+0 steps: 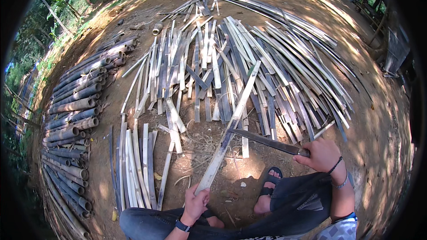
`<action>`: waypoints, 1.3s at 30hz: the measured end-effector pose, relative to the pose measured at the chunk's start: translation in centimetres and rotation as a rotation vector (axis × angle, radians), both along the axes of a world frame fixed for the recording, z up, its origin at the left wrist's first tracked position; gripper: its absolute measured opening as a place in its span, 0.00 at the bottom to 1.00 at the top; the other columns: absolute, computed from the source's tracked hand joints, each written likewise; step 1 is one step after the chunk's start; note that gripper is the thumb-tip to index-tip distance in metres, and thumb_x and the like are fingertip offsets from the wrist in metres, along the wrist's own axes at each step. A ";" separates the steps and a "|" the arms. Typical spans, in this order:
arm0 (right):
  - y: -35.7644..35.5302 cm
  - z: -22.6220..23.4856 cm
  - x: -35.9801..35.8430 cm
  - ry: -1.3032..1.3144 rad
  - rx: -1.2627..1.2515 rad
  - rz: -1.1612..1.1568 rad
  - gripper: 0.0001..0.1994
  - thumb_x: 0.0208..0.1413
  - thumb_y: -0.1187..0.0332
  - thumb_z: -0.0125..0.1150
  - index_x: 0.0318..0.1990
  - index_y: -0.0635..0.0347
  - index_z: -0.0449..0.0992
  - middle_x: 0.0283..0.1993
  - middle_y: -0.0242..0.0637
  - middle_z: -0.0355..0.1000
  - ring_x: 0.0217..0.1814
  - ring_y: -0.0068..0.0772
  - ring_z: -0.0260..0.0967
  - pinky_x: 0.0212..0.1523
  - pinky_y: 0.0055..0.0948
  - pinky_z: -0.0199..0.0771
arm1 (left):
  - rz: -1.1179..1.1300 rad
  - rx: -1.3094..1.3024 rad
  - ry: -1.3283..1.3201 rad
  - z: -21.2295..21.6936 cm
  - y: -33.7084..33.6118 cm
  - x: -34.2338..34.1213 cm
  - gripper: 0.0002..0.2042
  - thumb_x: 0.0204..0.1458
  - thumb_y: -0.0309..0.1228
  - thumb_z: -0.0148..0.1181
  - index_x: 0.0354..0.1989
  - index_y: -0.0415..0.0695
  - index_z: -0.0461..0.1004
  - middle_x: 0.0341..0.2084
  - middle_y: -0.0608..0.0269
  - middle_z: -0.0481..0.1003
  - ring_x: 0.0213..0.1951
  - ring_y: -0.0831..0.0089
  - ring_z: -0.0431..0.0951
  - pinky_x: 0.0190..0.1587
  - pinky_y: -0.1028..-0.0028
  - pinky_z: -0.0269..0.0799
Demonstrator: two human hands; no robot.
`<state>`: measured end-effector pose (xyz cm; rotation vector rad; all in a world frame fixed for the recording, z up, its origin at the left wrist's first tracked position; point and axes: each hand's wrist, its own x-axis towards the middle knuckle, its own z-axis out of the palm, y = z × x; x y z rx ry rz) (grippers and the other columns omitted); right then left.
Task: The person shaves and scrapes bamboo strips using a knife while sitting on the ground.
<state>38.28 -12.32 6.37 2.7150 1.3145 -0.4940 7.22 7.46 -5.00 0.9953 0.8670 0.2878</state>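
- Bamboo slat (229, 126), long and pale, is held by its near end in the left hand (195, 202) and is slanted up and away over the bare ground toward the spread of split strips.
- The fingers of the left hand are seen wrapped tight around the lower end of the slat, just above the left knee.
- A dark wristband is worn on the left wrist.
- A long dark blade (264, 141) is gripped at its handle by the right hand (321, 154), whose fingers are closed round the handle.
- The blade's tip is laid against the slat about midway along its length, so that blade and slat are touching there.
- Bracelets are worn on the right wrist.
- A sandalled foot (268, 189) is set on the dirt between the two hands, with dark trousers seen over both knees.
- A wide heap of split bamboo strips (249, 62), grey and pale, is spread on the ground beyond the slat.
- A smaller bundle of strips (138, 164) is laid in a row to the left, near the left knee.
- Whole round bamboo poles (73, 120) are stacked side by side along the far left edge, well apart from the hands.
- Thin shavings and fibres are scattered on the earth beneath the blade.
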 end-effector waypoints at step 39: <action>-0.5 0.8 0.5 0.037 -0.135 0.044 0.26 0.47 0.38 0.57 0.30 0.54 0.81 0.21 0.43 0.74 0.30 0.46 0.75 0.33 0.41 0.75 | -0.007 0.028 -0.018 0.6 0.3 -0.3 0.06 0.55 0.26 0.53 0.29 0.37 0.68 0.15 0.72 0.63 0.17 0.85 0.60 0.19 0.81 0.53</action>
